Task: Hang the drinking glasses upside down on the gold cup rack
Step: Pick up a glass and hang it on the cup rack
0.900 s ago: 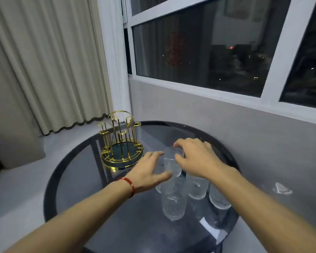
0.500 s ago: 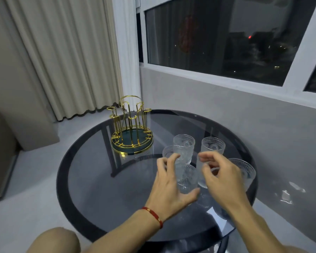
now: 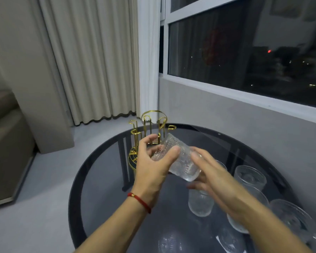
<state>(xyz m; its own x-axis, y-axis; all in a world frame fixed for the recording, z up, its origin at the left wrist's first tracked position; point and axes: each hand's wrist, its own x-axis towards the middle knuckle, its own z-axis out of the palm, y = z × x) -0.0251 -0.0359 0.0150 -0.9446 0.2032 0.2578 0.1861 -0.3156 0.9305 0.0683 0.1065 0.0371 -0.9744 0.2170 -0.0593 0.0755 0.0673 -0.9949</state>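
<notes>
A clear textured drinking glass (image 3: 182, 161) is lifted above the table and tipped on its side. My left hand (image 3: 153, 167), with a red string on the wrist, grips it from the left. My right hand (image 3: 213, 179) touches its lower right side with spread fingers. The gold cup rack (image 3: 150, 128) stands just behind my left hand at the table's far left, its hooks bare and its base partly hidden. Several more glasses stand upright on the right: one (image 3: 201, 203) under my right hand, one (image 3: 250, 177) farther back, one (image 3: 292, 218) near the right edge.
The round dark glass table (image 3: 102, 179) has a black rim. A grey wall and window sill run behind it on the right. Beige curtains hang at the back left, with a sofa edge (image 3: 5, 143) at far left.
My left hand has picked a glass out of the group, raised it and tipped it over toward the rack. My right hand has come up beside it. The camera has swung left.
</notes>
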